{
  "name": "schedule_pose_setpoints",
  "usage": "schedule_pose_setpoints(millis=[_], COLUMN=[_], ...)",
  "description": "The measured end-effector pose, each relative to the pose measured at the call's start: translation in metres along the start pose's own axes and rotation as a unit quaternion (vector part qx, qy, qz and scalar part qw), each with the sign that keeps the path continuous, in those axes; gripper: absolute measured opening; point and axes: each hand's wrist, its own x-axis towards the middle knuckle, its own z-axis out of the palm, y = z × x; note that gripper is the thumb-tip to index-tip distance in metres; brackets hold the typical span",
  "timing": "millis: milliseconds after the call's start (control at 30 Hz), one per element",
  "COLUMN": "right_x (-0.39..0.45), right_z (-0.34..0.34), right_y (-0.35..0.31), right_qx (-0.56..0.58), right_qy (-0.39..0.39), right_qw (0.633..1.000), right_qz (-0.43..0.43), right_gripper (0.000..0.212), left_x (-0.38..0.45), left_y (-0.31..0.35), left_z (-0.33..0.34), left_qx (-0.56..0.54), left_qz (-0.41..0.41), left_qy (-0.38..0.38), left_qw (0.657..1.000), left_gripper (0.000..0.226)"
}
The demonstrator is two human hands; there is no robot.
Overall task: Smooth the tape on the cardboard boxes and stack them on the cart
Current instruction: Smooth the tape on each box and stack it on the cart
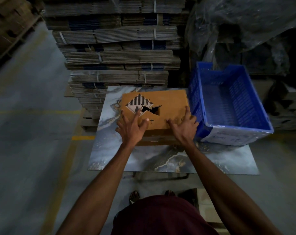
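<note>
Ten fingers lie spread and flat, grasping nothing, left hand and right hand pressing the torn box on the marbled table; sweep outward firmly, avoiding the hole.

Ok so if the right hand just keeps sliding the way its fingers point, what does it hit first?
The right hand lies flat on the cardboard box, fingers pointing away and slightly right. Going on, it would probably cross bare cardboard to the box's far right edge, then meet the blue crate alongside. Depth is unclear.
</note>
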Motion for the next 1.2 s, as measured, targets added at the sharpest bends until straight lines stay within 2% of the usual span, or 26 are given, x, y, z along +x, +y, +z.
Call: schedule_pose_setpoints(millis=[167, 300, 367, 433, 533, 700, 733, 867, 933, 1100, 1200], right_x=[-0.007, -0.007, -0.01, -0.017, -0.028, -0.04, -0.043, -0.05, -0.052, -0.056, -0.056], right_z=[-0.012, -0.008, -0.003, 0.005, 0.02, 0.033, 0.035, 0.047, 0.055, 0.066, 0.072], right_y=[-0.055, -0.089, -0.101, -0.11, -0.118, -0.124, -0.125, -0.129, -0.13, -0.126, -0.124], right_qx=[-0.029, -0.015, -0.025, -0.035, -0.053, -0.09, -0.097, -0.115, -0.128, -0.144, -0.161], right_qy=[0.112, 0.132, 0.131, 0.127, 0.125, 0.123, 0.114, 0.099, 0.107, 0.131, 0.102], right_qw=[0.985, 0.972, 0.964, 0.953, 0.937, 0.913, 0.909, 0.891, 0.88, 0.858, 0.856], right_qz=[-0.124, -0.196, -0.232, -0.271, -0.323, -0.379, -0.39, -0.428, -0.445, -0.475, -0.481], right_gripper=[0.097, 0.089, 0.083, 0.078, 0.074, 0.07, 0.07, 0.07, 0.07, 0.067, 0.078], left_x=[0.023, 0.036, 0.04, 0.042, 0.033, 0.036, 0.035, 0.006, -0.005, -0.008, -0.002], left_y=[-0.014, -0.026, -0.031, -0.037, -0.046, -0.083, -0.086, -0.063, -0.058, -0.062, -0.064], left_z=[-0.006, -0.002, -0.002, -0.005, -0.012, 0.015, 0.015, -0.018, -0.025, -0.024, -0.017], left_qx=[-0.11, -0.238, -0.286, -0.363, -0.485, -0.501, -0.52, -0.574, -0.59, -0.587, -0.578], left_qz=[-0.06, -0.101, -0.087, -0.062, -0.051, -0.082, -0.086, -0.136, -0.136, -0.124, -0.076], left_qy=[-0.012, -0.023, -0.028, -0.018, -0.035, -0.078, -0.082, -0.081, -0.083, -0.076, -0.084], left_qw=[0.992, 0.966, 0.954, 0.929, 0.872, 0.858, 0.846, 0.804, 0.792, 0.796, 0.808], left_gripper=[0.064, 0.067, 0.067, 0.064, 0.061, 0.068, 0.067, 0.045, 0.039, 0.041, 0.034])
